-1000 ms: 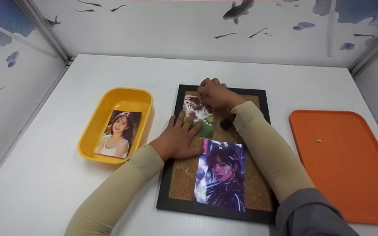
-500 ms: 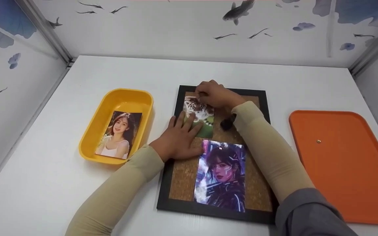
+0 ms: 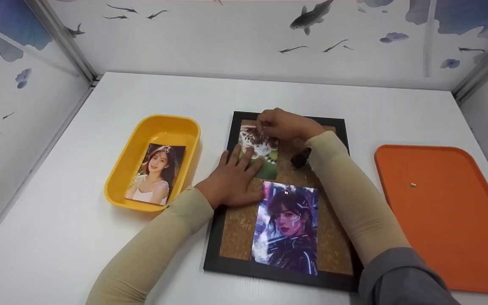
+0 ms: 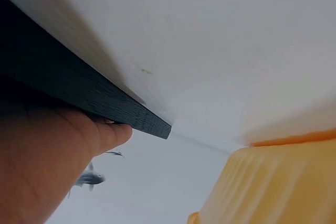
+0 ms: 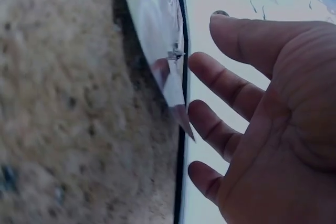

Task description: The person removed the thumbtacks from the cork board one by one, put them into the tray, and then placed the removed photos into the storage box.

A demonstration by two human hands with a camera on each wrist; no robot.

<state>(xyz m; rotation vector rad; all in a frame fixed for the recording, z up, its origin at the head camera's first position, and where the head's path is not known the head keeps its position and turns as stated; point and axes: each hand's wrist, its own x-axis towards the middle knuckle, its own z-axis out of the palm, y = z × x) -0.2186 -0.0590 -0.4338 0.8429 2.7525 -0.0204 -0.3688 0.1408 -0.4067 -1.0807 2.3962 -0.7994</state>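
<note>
A tiger photo [image 3: 268, 171] lies on the upper part of a black-framed cork board [image 3: 237, 237]. My left hand [image 3: 234, 182] rests on the photo's lower left and the cork, fingers spread. At the photo's top edge is my right hand [image 3: 286, 124]. In the right wrist view, its fingers are loosely bent and apart, holding nothing. A small metallic push pin [image 5: 176, 54] stands in the photo [image 5: 152, 30], whose near edge curls off the cork. Below lies a purple cyberpunk portrait print [image 3: 286, 237], with a shiny pin [image 3: 286, 192] near its top.
To the left, a yellow tray [image 3: 117, 178] contains a portrait photo [image 3: 155, 174]. An orange tray [image 3: 447, 228] on the right bears a small gold-coloured pin [image 3: 412, 185]. White panels with painted fish [image 3: 311, 18] stand behind the white table.
The right hand's fingers have loosened at the tiger photo's top, and the hand has shifted slightly right and nearer. My left hand stays on the photo; the view has shifted slightly.
</note>
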